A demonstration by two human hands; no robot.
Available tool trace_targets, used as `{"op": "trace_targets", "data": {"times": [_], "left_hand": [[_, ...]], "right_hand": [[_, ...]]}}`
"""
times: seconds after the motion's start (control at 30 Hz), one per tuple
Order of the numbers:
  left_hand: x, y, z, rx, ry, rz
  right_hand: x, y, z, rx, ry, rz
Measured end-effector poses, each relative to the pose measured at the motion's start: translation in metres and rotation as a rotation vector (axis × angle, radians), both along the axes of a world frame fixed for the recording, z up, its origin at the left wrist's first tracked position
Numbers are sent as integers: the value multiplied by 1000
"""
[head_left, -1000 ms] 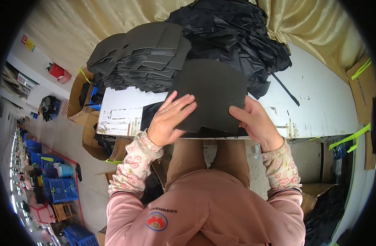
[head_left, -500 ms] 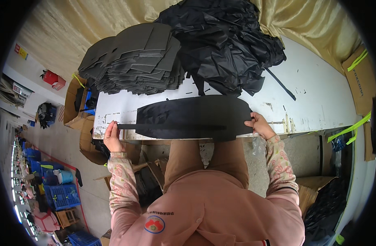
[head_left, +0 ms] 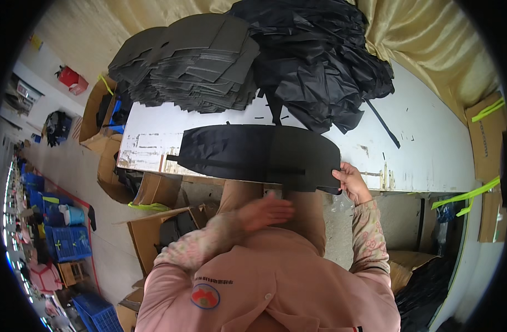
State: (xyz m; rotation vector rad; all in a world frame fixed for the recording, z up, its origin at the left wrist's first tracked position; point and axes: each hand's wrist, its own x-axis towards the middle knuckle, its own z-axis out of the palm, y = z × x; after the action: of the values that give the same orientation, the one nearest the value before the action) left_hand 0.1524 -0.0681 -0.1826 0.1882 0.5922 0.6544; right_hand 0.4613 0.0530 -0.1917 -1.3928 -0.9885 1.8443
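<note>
The left hand (head_left: 267, 213) has moved from the narrow black strap (head_left: 237, 167) to lower centre, blurred fingers loosely extended; the right hand (head_left: 350, 180), centre right, pinches the rounded black fabric panel (head_left: 253, 145).

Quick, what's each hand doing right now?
Left hand: open, blurred, nothing visible in it.
Right hand: closed on the right end of the black piece.

One fisheye view looks steeply down from the head of the pink-shirted person (head_left: 248, 276), on the near side of the scuffed white flat-topped table (head_left: 436, 144), facing across it from close above.
</note>
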Motion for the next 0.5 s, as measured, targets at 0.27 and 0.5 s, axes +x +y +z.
{"op": "trace_targets", "data": {"times": [0.27, 0.5], "left_hand": [[72, 40, -31, -138, -183, 559], [74, 44, -33, -153, -123, 580]], "right_hand": [[-3, -12, 0, 33, -38, -12], [-2, -12, 5, 137, -132, -1]]}}
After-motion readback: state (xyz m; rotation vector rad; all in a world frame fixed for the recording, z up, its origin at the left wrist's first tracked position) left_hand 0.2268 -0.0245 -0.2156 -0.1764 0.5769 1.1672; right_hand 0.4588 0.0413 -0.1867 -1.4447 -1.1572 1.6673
